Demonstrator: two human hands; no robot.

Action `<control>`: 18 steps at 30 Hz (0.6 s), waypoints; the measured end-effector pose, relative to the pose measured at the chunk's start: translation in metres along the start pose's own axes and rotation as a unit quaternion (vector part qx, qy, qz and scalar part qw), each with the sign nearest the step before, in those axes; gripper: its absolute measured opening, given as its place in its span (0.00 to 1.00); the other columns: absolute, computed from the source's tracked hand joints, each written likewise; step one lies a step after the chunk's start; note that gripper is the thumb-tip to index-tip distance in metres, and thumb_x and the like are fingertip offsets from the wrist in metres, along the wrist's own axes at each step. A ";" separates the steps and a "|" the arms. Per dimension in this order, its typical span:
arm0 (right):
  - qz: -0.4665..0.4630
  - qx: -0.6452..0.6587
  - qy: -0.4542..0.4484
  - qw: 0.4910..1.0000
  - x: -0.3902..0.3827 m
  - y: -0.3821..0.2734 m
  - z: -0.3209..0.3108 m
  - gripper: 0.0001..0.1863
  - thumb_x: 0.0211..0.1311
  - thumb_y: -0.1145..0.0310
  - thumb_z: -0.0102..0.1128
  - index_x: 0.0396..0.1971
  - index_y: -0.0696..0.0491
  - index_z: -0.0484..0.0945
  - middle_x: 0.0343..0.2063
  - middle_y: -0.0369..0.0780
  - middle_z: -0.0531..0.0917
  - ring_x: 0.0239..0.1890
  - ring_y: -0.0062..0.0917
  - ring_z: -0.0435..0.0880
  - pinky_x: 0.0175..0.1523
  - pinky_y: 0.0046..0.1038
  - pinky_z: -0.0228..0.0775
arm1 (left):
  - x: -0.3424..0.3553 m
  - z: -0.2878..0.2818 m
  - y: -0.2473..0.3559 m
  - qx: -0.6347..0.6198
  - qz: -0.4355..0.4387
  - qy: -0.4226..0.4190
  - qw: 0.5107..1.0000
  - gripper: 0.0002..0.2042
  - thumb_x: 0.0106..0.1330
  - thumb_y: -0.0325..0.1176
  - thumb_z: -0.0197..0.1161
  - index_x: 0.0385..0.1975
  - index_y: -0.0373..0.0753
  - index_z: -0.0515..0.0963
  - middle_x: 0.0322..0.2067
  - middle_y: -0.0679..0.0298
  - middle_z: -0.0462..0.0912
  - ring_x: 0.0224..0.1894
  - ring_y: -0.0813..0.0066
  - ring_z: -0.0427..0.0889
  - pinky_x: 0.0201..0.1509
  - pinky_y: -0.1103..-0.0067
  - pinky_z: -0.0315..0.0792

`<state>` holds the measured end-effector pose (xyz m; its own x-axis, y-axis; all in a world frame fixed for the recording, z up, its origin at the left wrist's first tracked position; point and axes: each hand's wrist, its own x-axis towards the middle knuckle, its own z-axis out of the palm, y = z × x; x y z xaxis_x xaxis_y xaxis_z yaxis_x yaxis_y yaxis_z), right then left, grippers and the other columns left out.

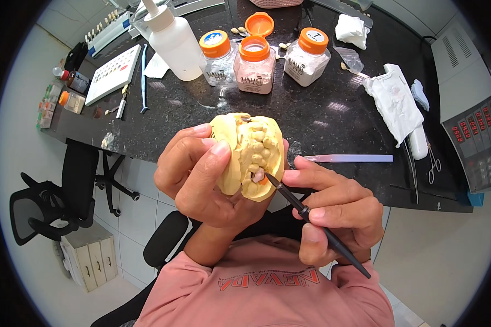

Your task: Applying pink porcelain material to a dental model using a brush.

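Your left grip [199, 182] was clamped on the yellow plaster dental model [248, 150], by the black stone surface's [338, 136] near edge; likely stiff but chippable, it suited holding by its base. Your right grip [346, 210] pinched a slim black tool [297, 204], tip overlapping the model. Clear, orange-topped plastic jars [256, 71] stood toward the far edge.

A black office chair [79, 182] stands on pale tiles [130, 226] near white drawers [90, 260].
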<state>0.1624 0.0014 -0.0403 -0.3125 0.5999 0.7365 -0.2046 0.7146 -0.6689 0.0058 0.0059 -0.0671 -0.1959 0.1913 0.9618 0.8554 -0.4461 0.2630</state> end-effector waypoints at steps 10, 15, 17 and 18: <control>-0.021 -0.035 -0.015 0.999 -0.001 0.005 -0.001 0.11 0.55 0.77 0.56 0.38 0.57 0.67 0.26 0.44 0.79 0.43 0.46 0.84 0.60 0.50 0.70 | 0.000 -0.003 0.001 0.008 0.014 -0.038 0.999 0.35 0.48 0.36 0.79 0.52 0.40 0.62 0.45 0.58 0.65 0.48 0.65 0.72 0.45 0.75 0.76; -0.037 -0.001 0.070 0.997 0.000 0.004 0.002 0.11 0.56 0.76 0.61 0.37 0.57 0.70 0.27 0.44 0.79 0.38 0.42 0.86 0.54 0.46 0.76 | 0.004 -0.001 0.004 0.029 0.010 -0.024 0.999 0.34 0.48 0.34 0.79 0.51 0.38 0.62 0.45 0.57 0.65 0.47 0.64 0.73 0.47 0.73 0.76; -0.033 0.010 0.161 0.986 0.003 -0.001 0.006 0.12 0.54 0.77 0.67 0.37 0.59 0.75 0.30 0.45 0.80 0.33 0.33 0.85 0.44 0.35 0.83 | 0.003 -0.001 0.006 0.000 -0.008 -0.027 1.000 0.34 0.47 0.33 0.79 0.50 0.38 0.62 0.45 0.57 0.64 0.47 0.63 0.73 0.47 0.73 0.75; -0.047 0.011 0.158 0.986 0.006 -0.004 0.000 0.12 0.54 0.77 0.67 0.37 0.59 0.75 0.30 0.45 0.80 0.33 0.33 0.85 0.44 0.35 0.83 | 0.006 -0.001 0.005 -0.023 -0.022 -0.029 0.999 0.35 0.46 0.32 0.80 0.49 0.38 0.62 0.45 0.57 0.64 0.47 0.62 0.73 0.48 0.72 0.75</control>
<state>0.1610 0.0021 -0.0327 0.0120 0.6152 0.7883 -0.2396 0.7672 -0.5951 0.0081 0.0041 -0.0603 -0.2031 0.2605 0.9439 0.8235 -0.4761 0.3086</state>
